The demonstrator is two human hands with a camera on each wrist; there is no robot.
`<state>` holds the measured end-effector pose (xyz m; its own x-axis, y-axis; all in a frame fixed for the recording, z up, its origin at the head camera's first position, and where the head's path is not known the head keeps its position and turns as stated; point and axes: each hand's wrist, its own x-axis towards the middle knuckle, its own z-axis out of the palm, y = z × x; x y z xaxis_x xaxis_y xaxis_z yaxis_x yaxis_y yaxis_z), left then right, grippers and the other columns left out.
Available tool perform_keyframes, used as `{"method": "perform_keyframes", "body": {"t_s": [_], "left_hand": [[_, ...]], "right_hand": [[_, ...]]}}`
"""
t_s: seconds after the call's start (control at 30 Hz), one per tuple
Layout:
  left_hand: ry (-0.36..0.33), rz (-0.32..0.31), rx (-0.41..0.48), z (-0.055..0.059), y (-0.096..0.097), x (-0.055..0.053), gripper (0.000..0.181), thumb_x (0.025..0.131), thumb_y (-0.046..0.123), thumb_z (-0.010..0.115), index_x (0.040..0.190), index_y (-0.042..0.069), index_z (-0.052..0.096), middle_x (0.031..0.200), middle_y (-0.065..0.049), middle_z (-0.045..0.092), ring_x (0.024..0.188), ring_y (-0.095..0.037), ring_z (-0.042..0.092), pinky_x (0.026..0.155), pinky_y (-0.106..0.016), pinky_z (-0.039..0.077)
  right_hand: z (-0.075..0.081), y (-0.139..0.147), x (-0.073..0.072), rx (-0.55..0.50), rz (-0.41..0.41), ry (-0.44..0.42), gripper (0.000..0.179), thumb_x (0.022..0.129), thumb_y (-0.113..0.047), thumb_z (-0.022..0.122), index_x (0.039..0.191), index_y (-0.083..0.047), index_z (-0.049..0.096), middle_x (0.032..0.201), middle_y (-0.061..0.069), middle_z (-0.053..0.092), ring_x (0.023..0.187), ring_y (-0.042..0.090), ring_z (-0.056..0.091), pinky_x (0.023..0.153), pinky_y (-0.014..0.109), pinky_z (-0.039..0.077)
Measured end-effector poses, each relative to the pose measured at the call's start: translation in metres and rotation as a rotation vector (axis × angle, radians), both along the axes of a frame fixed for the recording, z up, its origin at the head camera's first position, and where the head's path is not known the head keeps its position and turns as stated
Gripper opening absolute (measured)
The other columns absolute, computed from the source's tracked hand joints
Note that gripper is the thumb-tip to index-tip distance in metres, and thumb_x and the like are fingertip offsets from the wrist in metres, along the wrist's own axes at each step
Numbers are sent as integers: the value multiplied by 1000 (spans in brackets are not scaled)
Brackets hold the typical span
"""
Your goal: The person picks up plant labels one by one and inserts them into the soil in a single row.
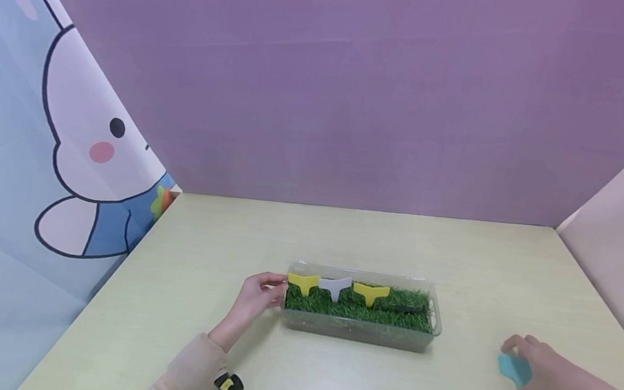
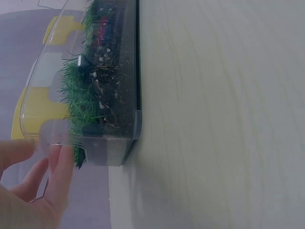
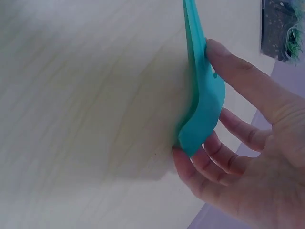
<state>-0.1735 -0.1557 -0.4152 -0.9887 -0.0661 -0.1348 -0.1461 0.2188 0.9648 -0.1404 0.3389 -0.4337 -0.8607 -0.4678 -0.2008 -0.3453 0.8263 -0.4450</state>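
Observation:
A clear plastic box (image 1: 355, 332) filled with green artificial grass (image 1: 335, 310) stands on the table. Two yellow T-shaped plant labels (image 1: 371, 294) and a white plant label (image 1: 335, 287) stick up from the grass in a row. At the box's left end, my left hand (image 1: 251, 298) grips the rim between thumb and fingers, beside the leftmost yellow label (image 2: 43, 107). Far to the right, my right hand (image 1: 553, 372) holds a teal plant label (image 3: 205, 102), its thumb along the stem and fingertips at the wide head. The label's pointed stem aims toward the table's near edge.
A dark strip (image 1: 408, 309) lies in the grass at the box's right end. The pale wooden table (image 1: 220, 230) meets a purple backdrop (image 1: 354, 99) behind, with a cartoon-printed cloth (image 1: 70, 155) on the left. A black-and-yellow device (image 1: 229, 387) sits by the left sleeve.

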Motion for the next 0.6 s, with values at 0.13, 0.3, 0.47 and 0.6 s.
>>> {"method": "perform_keyframes", "body": {"t_s": [0.13,0.3,0.47,0.6], "left_hand": [[0,-7,-3,1,0,1,24,82,2,58,104,-7,59,96,-13,57,69,-18,57,68,-32,55],[7,-16,-1,0,0,1,24,82,2,58,105,-7,59,95,-15,57,69,-18,58,67,-31,55],[2,-11,-1,0,-1,1,24,82,2,58,104,-7,59,95,-14,57,68,-18,58,67,-31,55],[-2,-12,0,-1,-1,0,24,82,2,58,104,-6,60,95,-13,57,68,-16,57,68,-31,55]], "right_hand": [[5,1,-6,-14,-56,-92,60,55,-23,79,101,1,50,92,16,53,81,33,53,68,41,50],[11,2,-13,-32,-28,-144,42,64,-22,75,94,0,54,88,10,56,79,23,54,66,38,49],[15,3,-20,-61,17,-206,22,71,-18,69,85,-5,58,81,1,55,69,3,46,61,28,47],[20,4,-24,-104,36,-244,12,77,-14,63,84,-5,59,86,3,60,73,3,53,66,41,50]]}}
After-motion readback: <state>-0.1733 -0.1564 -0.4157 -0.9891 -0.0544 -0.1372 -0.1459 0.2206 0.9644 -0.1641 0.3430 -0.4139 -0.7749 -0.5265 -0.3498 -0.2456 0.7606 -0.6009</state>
